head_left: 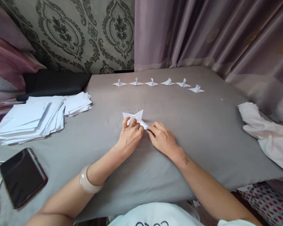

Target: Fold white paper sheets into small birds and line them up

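A partly folded piece of white paper [138, 116] lies on the grey-covered table in front of me, its points spreading out like a star. My left hand [131, 135] rests over its near side with curled fingers, holding it and hiding part of it. At the paper's right-hand tip, my right hand [162, 138] pinches the corner between thumb and fingers. Beyond both hands stands a row of several small folded paper birds [152, 83] along the far part of the table.
Stacks of white paper sheets [33, 117] lie at the left, with a black cloth or bag [56, 82] behind them. A dark tablet-like device [23, 177] with a white cable is at the near left. Crumpled pale fabric [266, 131] lies at the right edge.
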`<control>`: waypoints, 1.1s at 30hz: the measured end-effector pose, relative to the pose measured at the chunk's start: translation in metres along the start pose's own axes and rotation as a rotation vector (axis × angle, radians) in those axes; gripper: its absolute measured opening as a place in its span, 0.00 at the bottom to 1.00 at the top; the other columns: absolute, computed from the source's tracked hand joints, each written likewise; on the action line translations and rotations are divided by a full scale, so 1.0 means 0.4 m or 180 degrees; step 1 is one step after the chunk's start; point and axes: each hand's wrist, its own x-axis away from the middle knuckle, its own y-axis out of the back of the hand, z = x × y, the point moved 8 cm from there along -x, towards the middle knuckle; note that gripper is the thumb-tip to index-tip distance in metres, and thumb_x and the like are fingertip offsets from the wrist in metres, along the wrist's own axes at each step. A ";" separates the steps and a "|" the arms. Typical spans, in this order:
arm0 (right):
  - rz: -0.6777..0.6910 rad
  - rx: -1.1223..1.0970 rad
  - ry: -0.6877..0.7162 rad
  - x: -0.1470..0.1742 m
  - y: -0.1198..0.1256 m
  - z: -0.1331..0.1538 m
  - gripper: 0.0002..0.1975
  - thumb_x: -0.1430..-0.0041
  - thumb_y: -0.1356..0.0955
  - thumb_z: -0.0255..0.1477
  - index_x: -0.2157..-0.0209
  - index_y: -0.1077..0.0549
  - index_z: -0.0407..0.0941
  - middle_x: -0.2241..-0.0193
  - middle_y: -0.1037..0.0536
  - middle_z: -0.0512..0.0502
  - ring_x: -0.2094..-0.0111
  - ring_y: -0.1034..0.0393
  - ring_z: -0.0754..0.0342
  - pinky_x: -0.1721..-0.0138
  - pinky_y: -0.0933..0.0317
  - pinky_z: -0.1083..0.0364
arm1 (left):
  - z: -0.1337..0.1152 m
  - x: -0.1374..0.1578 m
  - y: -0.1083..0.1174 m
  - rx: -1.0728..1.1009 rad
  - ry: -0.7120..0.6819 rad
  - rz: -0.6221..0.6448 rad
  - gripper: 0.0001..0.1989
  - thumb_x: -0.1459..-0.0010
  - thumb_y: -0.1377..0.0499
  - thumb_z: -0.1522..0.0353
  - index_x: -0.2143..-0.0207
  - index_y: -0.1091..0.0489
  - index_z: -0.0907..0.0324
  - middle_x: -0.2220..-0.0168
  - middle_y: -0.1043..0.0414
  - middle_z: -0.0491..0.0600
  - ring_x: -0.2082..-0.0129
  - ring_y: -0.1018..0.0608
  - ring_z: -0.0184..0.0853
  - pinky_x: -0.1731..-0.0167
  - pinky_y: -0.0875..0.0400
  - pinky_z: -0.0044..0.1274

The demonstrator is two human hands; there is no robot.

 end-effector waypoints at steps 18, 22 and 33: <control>-0.0211 -0.0257 -0.0475 -0.023 -0.022 -0.035 0.08 0.36 0.37 0.30 0.66 0.28 0.45 0.66 0.26 0.47 0.68 0.32 0.56 0.68 0.46 0.56 | 0.043 -0.014 -0.022 0.0127 0.0266 0.0131 0.11 0.41 0.50 0.75 0.73 0.31 0.60 0.73 0.28 0.50 0.64 0.28 0.39 0.50 0.48 0.40; -0.0208 -0.0324 -0.0651 -0.027 -0.027 -0.046 0.07 0.37 0.36 0.31 0.68 0.29 0.45 0.67 0.26 0.48 0.70 0.32 0.55 0.70 0.47 0.56 | 0.049 -0.024 -0.028 0.0159 0.0276 0.0214 0.12 0.40 0.50 0.74 0.74 0.31 0.60 0.73 0.28 0.50 0.64 0.29 0.40 0.50 0.49 0.40; -0.0145 -0.0696 0.0249 -0.024 -0.018 0.018 0.15 0.36 0.42 0.19 0.59 0.27 0.44 0.61 0.25 0.44 0.57 0.35 0.51 0.56 0.39 0.54 | 0.069 -0.039 -0.038 0.0360 0.0379 0.0479 0.11 0.38 0.49 0.71 0.72 0.29 0.60 0.70 0.27 0.50 0.63 0.29 0.40 0.52 0.49 0.40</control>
